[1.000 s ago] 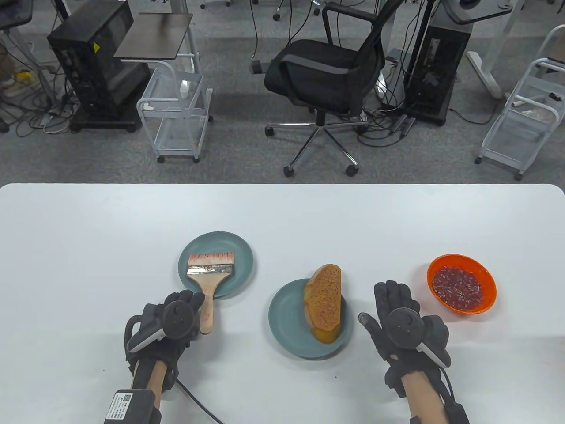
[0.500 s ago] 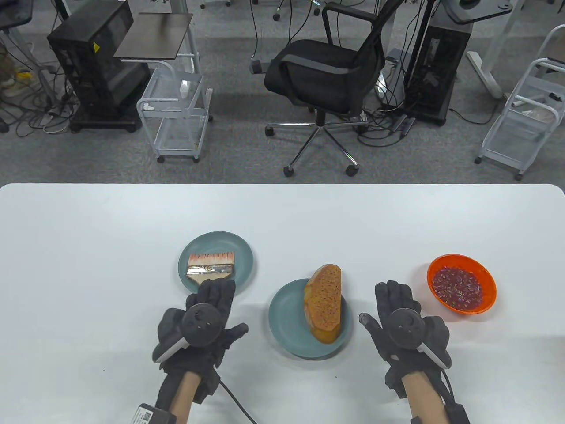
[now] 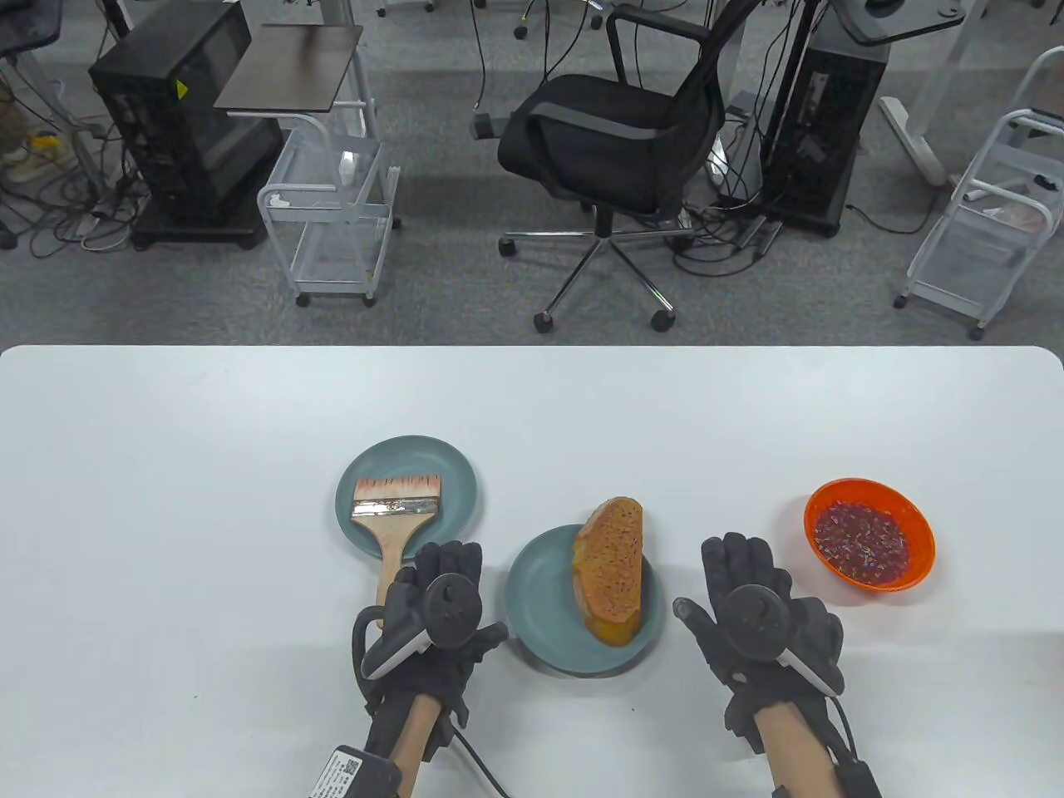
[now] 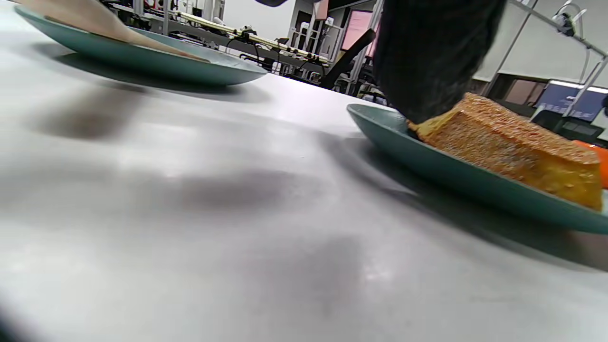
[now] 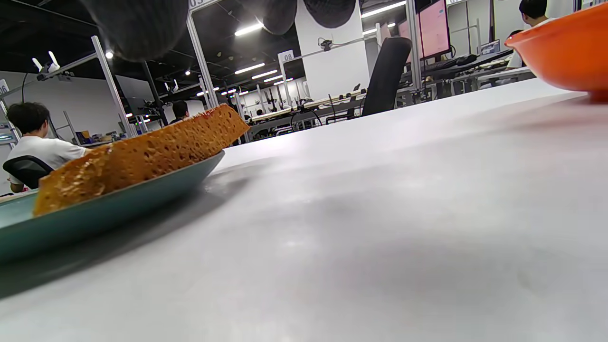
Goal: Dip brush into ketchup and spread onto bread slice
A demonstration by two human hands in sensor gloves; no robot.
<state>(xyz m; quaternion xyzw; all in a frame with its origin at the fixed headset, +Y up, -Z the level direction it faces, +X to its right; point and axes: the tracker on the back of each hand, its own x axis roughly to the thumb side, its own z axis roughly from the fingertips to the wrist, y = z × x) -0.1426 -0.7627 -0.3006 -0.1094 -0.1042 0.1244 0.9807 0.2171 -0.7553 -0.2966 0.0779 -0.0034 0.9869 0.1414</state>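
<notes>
Two gloved hands rest on a white desk. Left hand, fingers spread, lies beside the brush handle, holding nothing. Right hand lies flat and empty between the bread slice and orange ketchup bowl

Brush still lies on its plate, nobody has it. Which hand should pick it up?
Probably the left hand: it lies right beside the brush handle's near end. The right hand rests flat beyond the bread plate, nearer the ketchup bowl.
</notes>
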